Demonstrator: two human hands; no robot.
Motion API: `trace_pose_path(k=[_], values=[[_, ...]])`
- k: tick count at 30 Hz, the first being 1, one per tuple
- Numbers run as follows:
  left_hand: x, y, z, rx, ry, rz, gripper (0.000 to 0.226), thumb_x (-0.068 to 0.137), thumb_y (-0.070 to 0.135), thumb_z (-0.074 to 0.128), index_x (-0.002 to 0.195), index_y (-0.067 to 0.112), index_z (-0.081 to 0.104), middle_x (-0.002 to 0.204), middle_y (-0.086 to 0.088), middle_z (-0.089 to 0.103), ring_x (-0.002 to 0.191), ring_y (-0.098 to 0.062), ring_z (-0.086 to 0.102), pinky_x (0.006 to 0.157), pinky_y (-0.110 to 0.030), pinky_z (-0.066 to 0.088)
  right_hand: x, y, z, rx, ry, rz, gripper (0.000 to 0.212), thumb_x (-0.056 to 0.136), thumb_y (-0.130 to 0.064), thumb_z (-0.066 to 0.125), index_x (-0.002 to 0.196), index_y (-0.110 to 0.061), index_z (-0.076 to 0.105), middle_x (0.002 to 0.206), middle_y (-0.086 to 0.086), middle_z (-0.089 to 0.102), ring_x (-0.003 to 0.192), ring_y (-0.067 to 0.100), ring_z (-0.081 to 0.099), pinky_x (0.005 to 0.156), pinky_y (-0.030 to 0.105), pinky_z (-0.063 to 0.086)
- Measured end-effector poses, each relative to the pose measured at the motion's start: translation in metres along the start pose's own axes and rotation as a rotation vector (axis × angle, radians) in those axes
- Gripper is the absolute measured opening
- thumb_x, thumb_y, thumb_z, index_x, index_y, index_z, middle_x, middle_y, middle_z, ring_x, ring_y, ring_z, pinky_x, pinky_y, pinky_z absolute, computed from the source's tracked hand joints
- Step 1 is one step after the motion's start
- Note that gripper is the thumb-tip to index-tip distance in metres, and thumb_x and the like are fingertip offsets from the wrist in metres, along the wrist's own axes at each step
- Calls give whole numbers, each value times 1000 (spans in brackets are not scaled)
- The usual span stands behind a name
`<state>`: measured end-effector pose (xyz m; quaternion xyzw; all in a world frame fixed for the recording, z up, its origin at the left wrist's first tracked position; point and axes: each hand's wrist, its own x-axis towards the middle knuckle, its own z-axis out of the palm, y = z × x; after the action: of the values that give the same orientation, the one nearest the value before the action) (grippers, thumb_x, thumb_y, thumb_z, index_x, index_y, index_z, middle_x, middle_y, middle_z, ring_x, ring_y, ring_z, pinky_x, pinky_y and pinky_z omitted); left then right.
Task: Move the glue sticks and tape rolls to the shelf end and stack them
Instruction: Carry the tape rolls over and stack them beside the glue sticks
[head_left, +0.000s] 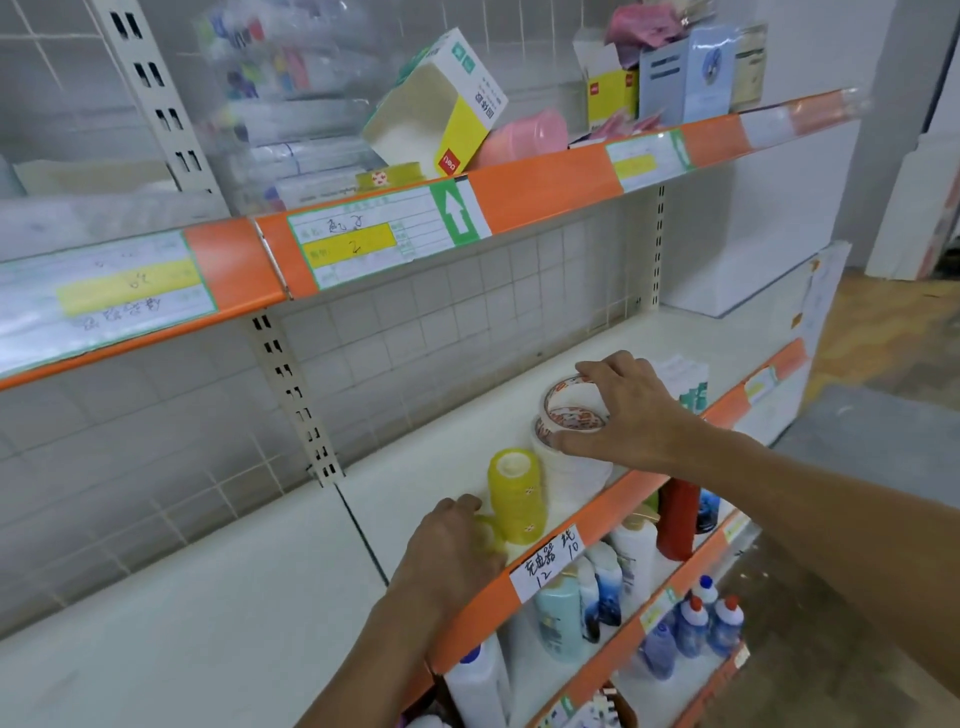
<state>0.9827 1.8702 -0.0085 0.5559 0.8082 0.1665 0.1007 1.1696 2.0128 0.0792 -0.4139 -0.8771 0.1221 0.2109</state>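
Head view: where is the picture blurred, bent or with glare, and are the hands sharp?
Head view: the shelf edges curve from the wide-angle lens; the top-left packets are blurred and washed out by glare; the left hand and right hand on the tape rolls are fairly sharp; shadows are soft.

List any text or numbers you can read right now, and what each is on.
"deli": red end of the tilted box on the upper shelf.
"2": yellow band of the upper shelf tag.
"12" and "10", beside handwritten characters: white tag on the middle shelf edge.
Other tags, bottles and tape rolls: too blurred.
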Motion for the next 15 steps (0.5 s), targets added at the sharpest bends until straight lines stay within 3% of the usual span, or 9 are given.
trace_pose_path(k=[15], values=[[5, 13, 5, -73, 18, -133, 60, 82, 27, 68, 137, 19, 47, 125, -5, 56, 115, -20, 56, 92, -24, 43, 9, 31, 9, 66, -127, -34, 96, 76, -57, 75, 151, -16, 31, 137, 5, 36, 130, 24, 30, 106, 36, 33]])
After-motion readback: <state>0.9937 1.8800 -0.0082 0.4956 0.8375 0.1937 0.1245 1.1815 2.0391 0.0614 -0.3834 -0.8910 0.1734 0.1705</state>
